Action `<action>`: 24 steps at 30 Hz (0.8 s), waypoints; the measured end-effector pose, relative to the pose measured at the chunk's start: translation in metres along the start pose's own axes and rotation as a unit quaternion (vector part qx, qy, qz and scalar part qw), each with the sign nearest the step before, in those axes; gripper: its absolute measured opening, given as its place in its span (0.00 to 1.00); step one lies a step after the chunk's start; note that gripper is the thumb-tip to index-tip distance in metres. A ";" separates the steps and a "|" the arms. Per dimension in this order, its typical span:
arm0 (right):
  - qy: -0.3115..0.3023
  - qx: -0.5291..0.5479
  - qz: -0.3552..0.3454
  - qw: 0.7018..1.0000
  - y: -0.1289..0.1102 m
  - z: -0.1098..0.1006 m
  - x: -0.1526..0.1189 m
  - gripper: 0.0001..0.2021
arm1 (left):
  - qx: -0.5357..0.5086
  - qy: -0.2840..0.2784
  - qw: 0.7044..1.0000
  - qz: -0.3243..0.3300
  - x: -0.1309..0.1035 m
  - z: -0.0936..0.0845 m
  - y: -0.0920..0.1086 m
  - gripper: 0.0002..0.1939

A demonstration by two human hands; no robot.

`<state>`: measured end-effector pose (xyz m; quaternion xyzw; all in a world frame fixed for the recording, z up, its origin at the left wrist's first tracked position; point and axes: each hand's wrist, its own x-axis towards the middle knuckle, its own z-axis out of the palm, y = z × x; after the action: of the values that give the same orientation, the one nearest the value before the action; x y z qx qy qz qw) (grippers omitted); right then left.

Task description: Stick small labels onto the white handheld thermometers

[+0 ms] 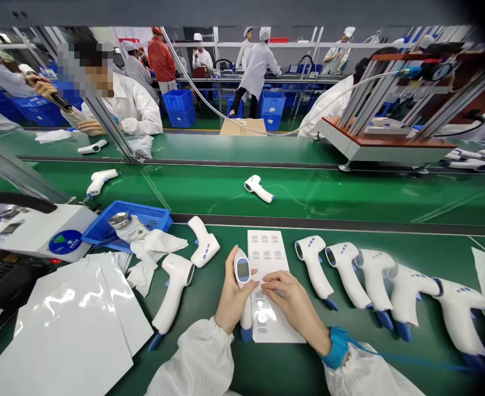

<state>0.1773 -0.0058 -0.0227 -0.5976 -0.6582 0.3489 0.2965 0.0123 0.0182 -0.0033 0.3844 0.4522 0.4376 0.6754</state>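
Note:
My left hand (233,300) is wrapped round a white infrared forehead thermometer (242,267), its small grey screen facing up and its blue-tipped handle pointing towards me. Beside it lies a white sheet of printed labels (267,247). Over the middle of that sheet, my right hand (290,300) has its thumb and fingertips drawn together, close to the thermometer; whatever is between them is too small to make out. A blue strap (336,347) circles my right wrist. More thermometers lie to the right, such as one white thermometer (314,264), and two lie left of my hands.
Glossy white sheets (77,319) cover the left side, near a blue tray (121,212) and crumpled tissue (160,245). Beyond the bench edge runs a green conveyor (201,190) bearing thermometers. A metal-framed fixture (386,132) stands at the far right; a co-worker (131,104) sits opposite.

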 end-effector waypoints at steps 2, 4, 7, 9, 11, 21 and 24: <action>0.005 -0.012 -0.010 1.000 0.002 0.004 0.000 0.08 | 0.004 0.003 1.000 0.012 0.002 0.000 -0.006 0.39; 0.008 -0.024 -0.018 1.000 0.004 0.007 0.001 0.08 | 0.007 0.005 1.000 0.017 0.004 -0.001 -0.009 0.38; 0.018 -0.038 -0.023 0.999 0.007 0.011 0.002 0.09 | 0.008 0.004 1.000 0.015 0.005 -0.002 -0.010 0.39; 0.024 -0.045 -0.018 0.999 0.006 0.013 0.004 0.08 | 0.007 0.000 1.000 0.015 0.006 -0.002 -0.010 0.40; 0.019 -0.051 -0.002 0.999 0.001 0.013 0.007 0.06 | 0.007 -0.006 1.000 0.015 0.006 -0.002 -0.010 0.39; -0.227 0.214 0.012 0.950 -0.050 -0.034 -0.007 0.03 | 0.033 -0.039 0.999 -0.004 -0.003 0.002 0.003 0.38; -0.102 0.153 -0.012 0.983 -0.053 -0.039 -0.004 0.04 | 0.049 -0.075 0.996 -0.022 -0.013 0.013 0.004 0.37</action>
<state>0.1792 -0.0079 0.0431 -0.4983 -0.6309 0.5009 0.3205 0.0211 0.0061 0.0080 0.4385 0.4296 0.3701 0.6972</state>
